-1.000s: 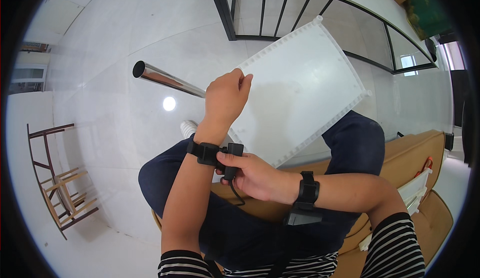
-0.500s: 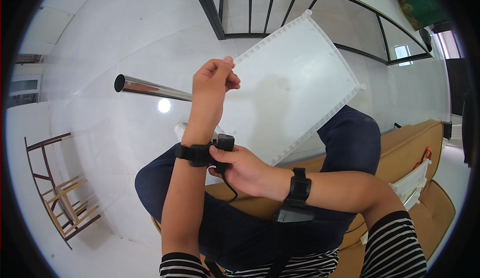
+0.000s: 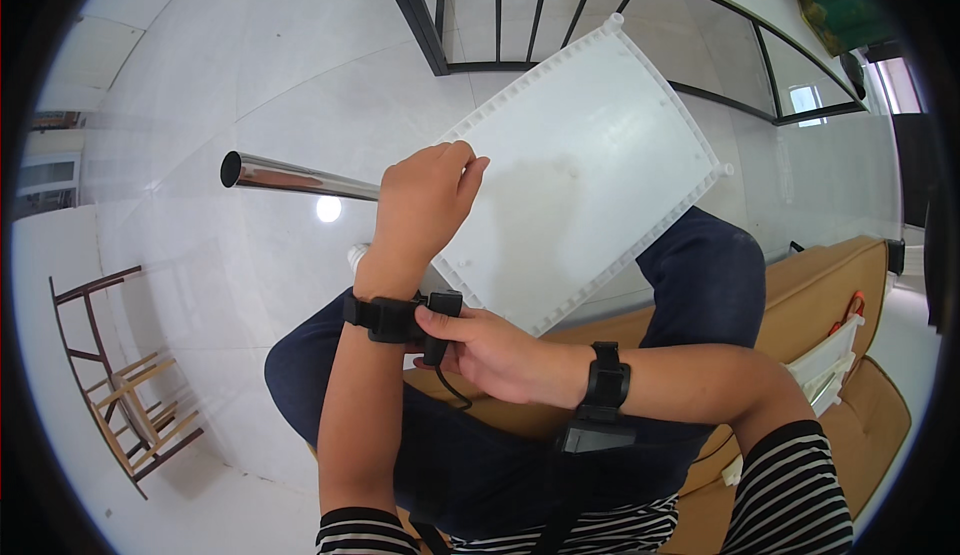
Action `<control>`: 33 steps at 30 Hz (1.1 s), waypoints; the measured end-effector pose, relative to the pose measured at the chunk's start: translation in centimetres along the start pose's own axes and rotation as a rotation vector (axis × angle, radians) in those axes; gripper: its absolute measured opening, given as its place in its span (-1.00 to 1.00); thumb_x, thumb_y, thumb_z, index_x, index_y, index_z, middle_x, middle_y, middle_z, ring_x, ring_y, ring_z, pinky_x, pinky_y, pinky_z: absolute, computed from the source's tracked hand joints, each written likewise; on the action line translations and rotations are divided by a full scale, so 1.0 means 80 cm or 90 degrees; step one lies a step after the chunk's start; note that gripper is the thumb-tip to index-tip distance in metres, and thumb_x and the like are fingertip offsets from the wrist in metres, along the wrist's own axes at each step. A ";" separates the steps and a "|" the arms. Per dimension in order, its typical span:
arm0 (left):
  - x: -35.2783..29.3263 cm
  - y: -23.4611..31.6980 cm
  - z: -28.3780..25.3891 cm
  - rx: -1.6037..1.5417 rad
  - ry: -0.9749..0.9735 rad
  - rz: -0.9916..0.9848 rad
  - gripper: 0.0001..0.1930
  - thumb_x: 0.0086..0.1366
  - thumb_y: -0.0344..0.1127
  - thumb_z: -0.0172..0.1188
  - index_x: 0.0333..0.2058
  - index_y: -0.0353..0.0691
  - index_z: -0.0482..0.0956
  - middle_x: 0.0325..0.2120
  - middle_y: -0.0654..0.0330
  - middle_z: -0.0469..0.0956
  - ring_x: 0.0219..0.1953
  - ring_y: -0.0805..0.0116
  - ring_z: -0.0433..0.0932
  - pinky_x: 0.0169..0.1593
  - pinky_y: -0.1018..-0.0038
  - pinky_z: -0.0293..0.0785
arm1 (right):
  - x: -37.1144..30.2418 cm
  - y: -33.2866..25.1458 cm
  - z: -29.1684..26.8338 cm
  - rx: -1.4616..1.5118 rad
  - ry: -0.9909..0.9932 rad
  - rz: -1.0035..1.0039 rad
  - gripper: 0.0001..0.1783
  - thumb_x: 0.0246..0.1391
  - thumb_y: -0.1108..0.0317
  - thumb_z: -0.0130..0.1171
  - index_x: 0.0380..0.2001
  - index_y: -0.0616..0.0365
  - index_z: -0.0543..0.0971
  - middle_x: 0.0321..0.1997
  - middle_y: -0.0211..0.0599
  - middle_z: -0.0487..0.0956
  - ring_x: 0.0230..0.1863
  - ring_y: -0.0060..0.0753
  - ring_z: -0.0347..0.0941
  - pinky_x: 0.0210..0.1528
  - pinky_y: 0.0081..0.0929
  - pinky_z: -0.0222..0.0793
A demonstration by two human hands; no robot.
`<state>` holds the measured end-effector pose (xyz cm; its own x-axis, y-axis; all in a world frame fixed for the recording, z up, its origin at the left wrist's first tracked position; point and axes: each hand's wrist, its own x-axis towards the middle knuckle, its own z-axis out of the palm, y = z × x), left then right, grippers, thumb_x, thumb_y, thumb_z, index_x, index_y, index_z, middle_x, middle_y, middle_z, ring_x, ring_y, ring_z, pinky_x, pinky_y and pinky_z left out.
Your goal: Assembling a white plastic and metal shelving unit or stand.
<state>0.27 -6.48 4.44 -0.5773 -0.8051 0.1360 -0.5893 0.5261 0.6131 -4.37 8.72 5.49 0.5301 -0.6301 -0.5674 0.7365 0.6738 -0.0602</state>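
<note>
Pale floor spreads beyond the person's hands. Ahead and to their right lies a large white panel with a raised, ribbed rim; a shiny metal tube juts leftward from behind the left hand. That hand is bent at the fingers, back upward – whether it grips anything, I cannot tell. The right hand pinches a small black device at the left wrist, a thin cable dangling below. The step appears to be adjusting this device – it calls for a still left wrist and a careful pinch.
</note>
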 end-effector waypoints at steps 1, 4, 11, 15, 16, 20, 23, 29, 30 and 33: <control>-0.001 0.000 0.000 0.083 -0.006 0.060 -0.78 0.21 -0.23 0.21 -0.44 -0.28 0.50 -0.65 0.10 0.47 -0.66 0.28 0.36 -0.50 0.47 0.33 | 0.000 0.001 -0.004 -0.035 -0.012 0.005 -0.55 0.11 -0.01 0.22 -0.09 0.07 0.48 -0.08 -0.50 0.52 -0.03 -0.59 0.36 0.02 -0.47 0.24; -0.006 0.011 -0.004 -0.155 -0.023 -0.108 -0.76 0.23 -0.22 0.21 -0.43 -0.30 0.51 -0.68 0.12 0.45 -0.65 0.36 0.39 -0.49 0.51 0.33 | -0.008 -0.010 -0.002 -0.168 -0.030 0.013 -0.49 0.09 -0.04 0.23 -0.05 0.10 0.47 -0.09 -0.48 0.52 -0.02 -0.59 0.37 0.03 -0.51 0.24; -0.021 -0.008 -0.052 -0.513 -0.106 -0.297 -0.67 0.27 -0.19 0.17 -0.43 -0.43 0.52 -0.68 0.21 0.45 -0.59 0.51 0.41 -0.45 0.55 0.31 | 0.007 -0.038 -0.048 -0.618 -0.132 0.029 -0.45 0.06 0.02 0.25 -0.06 0.26 0.48 -0.04 -0.28 0.56 0.02 -0.41 0.45 0.04 -0.45 0.33; -0.062 -0.085 -0.103 0.181 -0.264 -0.437 -0.53 0.16 -0.06 0.28 -0.25 -0.45 0.50 -0.59 0.15 0.53 -0.51 0.32 0.50 -0.36 0.42 0.40 | 0.007 -0.070 -0.073 -1.026 0.082 -0.065 -0.51 -0.01 0.19 0.26 -0.06 0.25 0.48 -0.04 -0.18 0.56 0.01 -0.17 0.46 -0.02 -0.37 0.39; -0.066 -0.084 -0.110 0.158 -0.162 -0.433 -0.50 0.14 -0.06 0.30 -0.19 -0.46 0.48 -0.50 0.09 0.56 -0.43 0.30 0.53 -0.31 0.41 0.42 | 0.006 -0.071 -0.085 -1.030 0.085 -0.062 -0.51 -0.01 0.19 0.26 -0.06 0.25 0.48 -0.04 -0.18 0.56 0.01 -0.17 0.46 -0.02 -0.37 0.39; -0.059 -0.071 -0.114 -0.102 0.086 -0.292 -0.48 0.14 -0.19 0.32 -0.02 -0.41 0.43 -0.20 0.02 0.56 -0.11 0.21 0.53 -0.07 0.33 0.44 | 0.003 -0.073 -0.105 -1.266 0.105 -0.352 -0.53 -0.02 0.20 0.24 -0.04 0.15 0.47 0.15 -0.19 0.42 0.17 -0.14 0.30 0.14 -0.27 0.25; -0.037 -0.052 -0.104 -0.360 0.116 -0.271 -0.73 0.18 -0.34 0.27 -0.18 -0.33 0.48 -0.18 0.06 0.56 -0.05 0.20 0.50 0.02 0.31 0.40 | 0.005 -0.063 -0.100 -1.415 0.065 -0.465 -0.40 -0.04 0.13 0.27 0.07 0.11 0.40 0.31 -0.18 0.24 0.34 -0.12 0.08 0.31 -0.08 -0.01; -0.010 -0.064 -0.081 -0.717 0.240 -0.209 -0.66 0.14 -0.40 0.26 -0.71 -0.14 0.31 -0.74 0.33 0.29 -0.60 0.53 0.25 -0.44 0.58 0.15 | 0.025 -0.057 -0.087 -1.543 0.110 -0.421 -0.06 -0.09 -0.17 0.23 0.32 -0.07 0.16 0.46 -0.12 -0.07 0.48 0.06 -0.33 0.32 0.43 -0.51; -0.009 -0.066 -0.083 -0.721 0.242 -0.210 -0.66 0.14 -0.40 0.26 -0.71 -0.14 0.31 -0.74 0.33 0.29 -0.60 0.53 0.25 -0.44 0.58 0.15 | 0.026 -0.056 -0.085 -1.567 0.112 -0.372 -0.02 -0.09 -0.27 0.17 0.35 -0.14 0.12 0.48 -0.14 -0.11 0.49 0.08 -0.39 0.28 0.51 -0.57; -0.006 -0.073 -0.090 -0.731 0.260 -0.219 -0.59 0.19 -0.37 0.16 -0.72 -0.09 0.14 -0.77 0.36 0.10 -0.66 0.53 0.05 -0.45 0.53 0.06 | 0.029 -0.054 -0.087 -1.614 0.090 -0.362 -0.02 -0.10 -0.34 0.12 0.36 -0.25 0.09 0.49 -0.16 -0.16 0.49 0.09 -0.43 0.26 0.54 -0.62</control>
<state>8.04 -11.08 6.39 -0.1554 -0.9860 -0.0600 0.2730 -0.1013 0.9567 -9.23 7.07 -1.29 0.4794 -0.8545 -0.1998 -0.8403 -0.3812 -0.3855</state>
